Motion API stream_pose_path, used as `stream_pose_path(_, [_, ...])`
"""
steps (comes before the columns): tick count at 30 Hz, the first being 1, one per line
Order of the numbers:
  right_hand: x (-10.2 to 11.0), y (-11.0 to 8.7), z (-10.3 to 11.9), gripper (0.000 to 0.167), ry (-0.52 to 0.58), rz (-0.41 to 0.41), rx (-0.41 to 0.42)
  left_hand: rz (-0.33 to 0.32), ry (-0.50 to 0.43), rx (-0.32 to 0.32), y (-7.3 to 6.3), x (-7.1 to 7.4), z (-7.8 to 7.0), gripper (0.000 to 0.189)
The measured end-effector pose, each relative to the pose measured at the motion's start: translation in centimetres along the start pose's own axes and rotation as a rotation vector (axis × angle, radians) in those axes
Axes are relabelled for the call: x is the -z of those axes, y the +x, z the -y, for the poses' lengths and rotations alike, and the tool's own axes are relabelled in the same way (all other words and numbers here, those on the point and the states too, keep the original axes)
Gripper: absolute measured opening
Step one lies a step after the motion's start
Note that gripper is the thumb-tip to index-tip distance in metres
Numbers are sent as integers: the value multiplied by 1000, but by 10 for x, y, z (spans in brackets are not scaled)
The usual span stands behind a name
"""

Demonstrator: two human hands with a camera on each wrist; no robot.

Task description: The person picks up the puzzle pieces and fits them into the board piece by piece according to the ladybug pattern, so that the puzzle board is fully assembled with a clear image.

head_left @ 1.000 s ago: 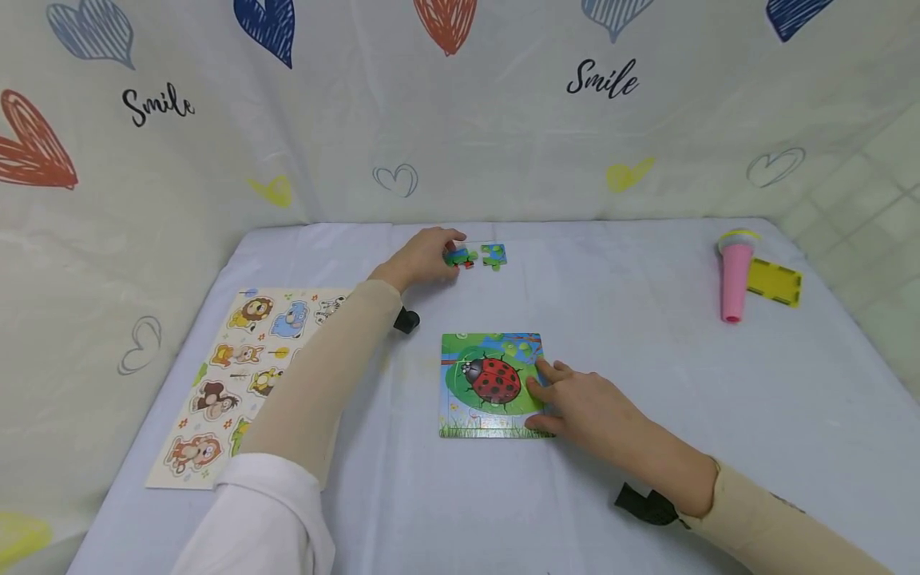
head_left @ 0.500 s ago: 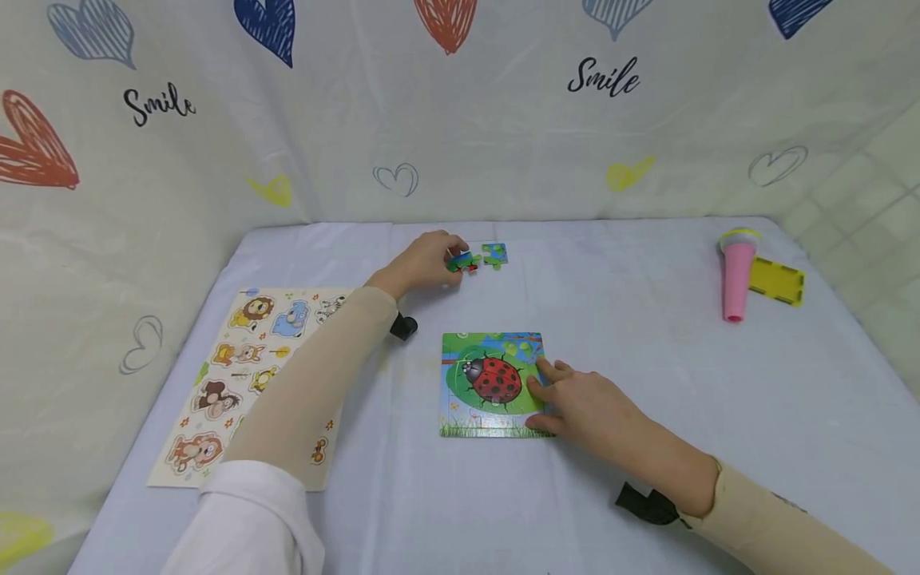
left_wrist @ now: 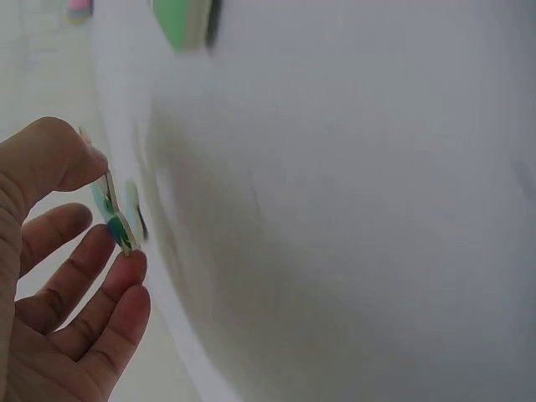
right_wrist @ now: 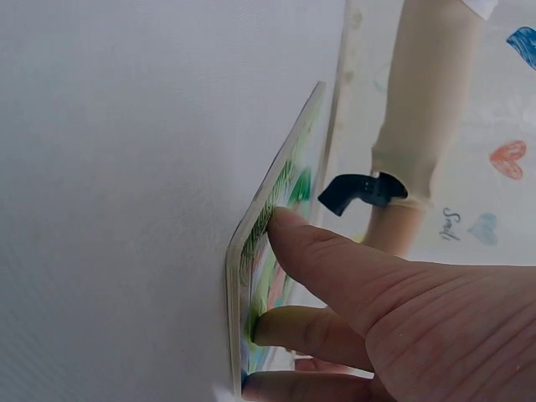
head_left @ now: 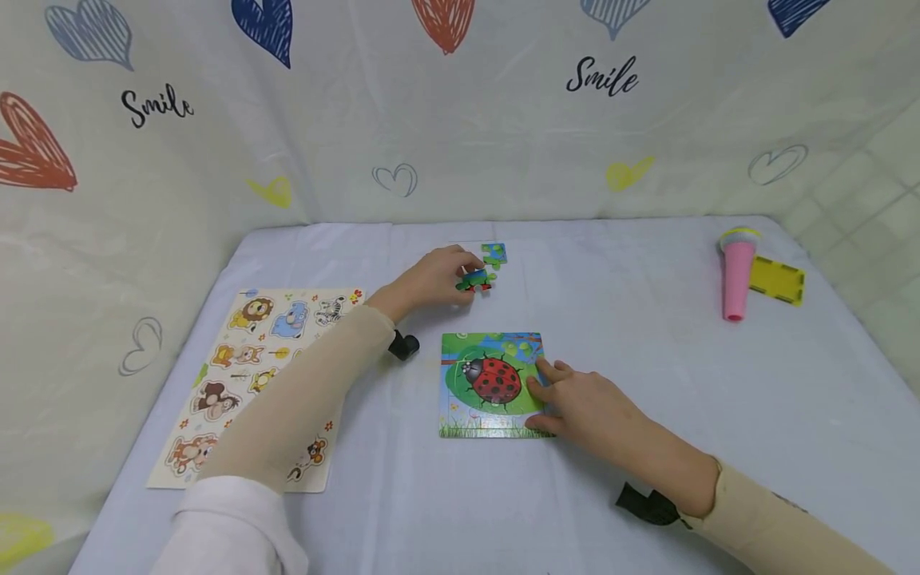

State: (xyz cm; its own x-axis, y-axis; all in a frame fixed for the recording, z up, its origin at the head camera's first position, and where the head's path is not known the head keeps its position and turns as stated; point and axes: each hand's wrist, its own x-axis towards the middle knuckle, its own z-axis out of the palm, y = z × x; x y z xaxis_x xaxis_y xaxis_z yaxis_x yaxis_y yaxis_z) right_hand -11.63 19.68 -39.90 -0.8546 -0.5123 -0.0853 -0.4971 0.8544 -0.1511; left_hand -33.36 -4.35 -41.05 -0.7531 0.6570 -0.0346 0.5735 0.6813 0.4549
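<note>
In the head view my left hand (head_left: 434, 278) pinches a small green and blue jigsaw piece (head_left: 476, 280) with a touch of red, lifted over the cloth. The left wrist view has the same piece (left_wrist: 123, 232) edge-on between thumb and fingertips. Just beyond lies a second jigsaw piece (head_left: 494, 254), blue and green. A square ladybug puzzle (head_left: 492, 382) lies flat at mid-table. On its right edge rest the fingertips of my right hand (head_left: 592, 411). From the right wrist, the thumb and extended fingers touch the top of the puzzle board (right_wrist: 285, 180).
A white animal-picture board (head_left: 216, 431) lies at left, partly under my left forearm. At the right, a pink toy microphone (head_left: 736, 279) lies beside a yellow rectangular piece (head_left: 779, 283). Behind the table hangs a heart-patterned cloth (head_left: 474, 120).
My left hand has picked up the jigsaw piece from beside the other one and drawn it nearer, slightly right, toward the ladybug puzzle. My right hand has stayed in place.
</note>
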Motion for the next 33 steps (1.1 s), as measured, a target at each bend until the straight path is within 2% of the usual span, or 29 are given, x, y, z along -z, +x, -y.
stream_pose_path(7, [0,0,0,53,-12,-14,15,36,20,-71,-15,-11,-23,50])
stream_pose_path(15, [0,1,0,55,-23,-15,27,119,17,-153,-34,-18,-43,54])
stream_pose_path(21, [0,0,-2,55,-31,-23,32,146,31,-222,-42,-20,-53,51])
stream_pose_path(29, [-1,-1,-3,53,-15,-35,37,185,60,-247,-53,-26,-63,44])
stream_pose_path(33, [-1,-1,-3,53,-20,-40,38,183,95,-271,-58,-27,-65,37])
